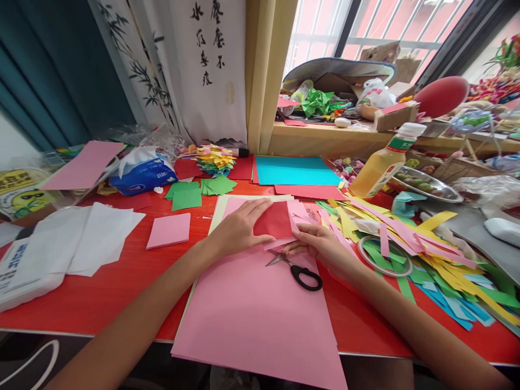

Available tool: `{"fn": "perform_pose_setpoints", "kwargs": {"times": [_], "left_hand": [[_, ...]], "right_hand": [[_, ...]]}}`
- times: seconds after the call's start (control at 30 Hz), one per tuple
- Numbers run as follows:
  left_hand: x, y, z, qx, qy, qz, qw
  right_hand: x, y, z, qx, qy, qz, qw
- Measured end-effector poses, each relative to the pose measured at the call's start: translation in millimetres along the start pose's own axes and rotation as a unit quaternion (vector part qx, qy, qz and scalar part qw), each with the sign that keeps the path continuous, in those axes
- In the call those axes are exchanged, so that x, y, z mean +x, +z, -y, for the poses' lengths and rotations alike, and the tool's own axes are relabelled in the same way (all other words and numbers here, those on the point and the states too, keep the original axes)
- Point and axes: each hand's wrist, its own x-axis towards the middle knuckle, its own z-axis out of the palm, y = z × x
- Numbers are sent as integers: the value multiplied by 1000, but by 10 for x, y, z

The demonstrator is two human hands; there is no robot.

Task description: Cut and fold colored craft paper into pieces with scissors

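My left hand (pixel 240 226) lies flat, fingers stretched, across the left part of a red paper square (pixel 274 219). At the square's right edge, my right hand (pixel 314 241) pinches the edge of pink paper (pixel 293 223) that shows from under the red. Just below my right fingers, a pair of scissors with black handles (pixel 307 278) rests with its blades parted, partly covered by the hand. Beneath everything is a large pink paper sheet (pixel 255 309), which hangs over the table's front edge.
Left of the sheet sit a pink square stack (pixel 168 230) and green squares (pixel 187 197). Paper strips (pixel 442 260) and a tape roll (pixel 384 268) crowd the right. Behind stand a bottle (pixel 379 168), blue paper (pixel 296 170), a tissue pack (pixel 142 172) and a folded-paper piece (pixel 215 158).
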Motion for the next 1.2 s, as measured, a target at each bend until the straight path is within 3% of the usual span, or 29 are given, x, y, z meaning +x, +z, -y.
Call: {"fn": "perform_pose_setpoints", "kwargs": {"times": [0.3, 0.57, 0.83, 1.2], "left_hand": [[15, 12, 18, -49, -18, -14, 999], [26, 75, 51, -130, -72, -15, 989], [46, 81, 62, -81, -161, 64, 982], [56, 34, -48, -153, -131, 116, 973]], "right_hand": [[-6, -17, 35, 9, -5, 26, 1000], [3, -34, 35, 23, 52, 16, 998], [5, -46, 36, 30, 59, 2, 998], [24, -57, 7, 35, 58, -12, 998]]}}
